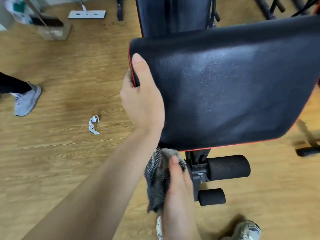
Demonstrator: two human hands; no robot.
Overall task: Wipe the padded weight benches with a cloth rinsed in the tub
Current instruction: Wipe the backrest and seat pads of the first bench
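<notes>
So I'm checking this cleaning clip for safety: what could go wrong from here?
The cloth in the right hand hangs beside the bench's frame joint and foam rollers; it might snag. The left hand grips the seat pad edge, so fingers could get pinched if the pad shifts. A paper scrap lies on the floor, a possible slip.

Left of bench: open wooden floor (60, 153), one paper scrap (93, 125).
Below seat pad (233, 87): foam rollers (228, 168) and frame block passage.
</notes>
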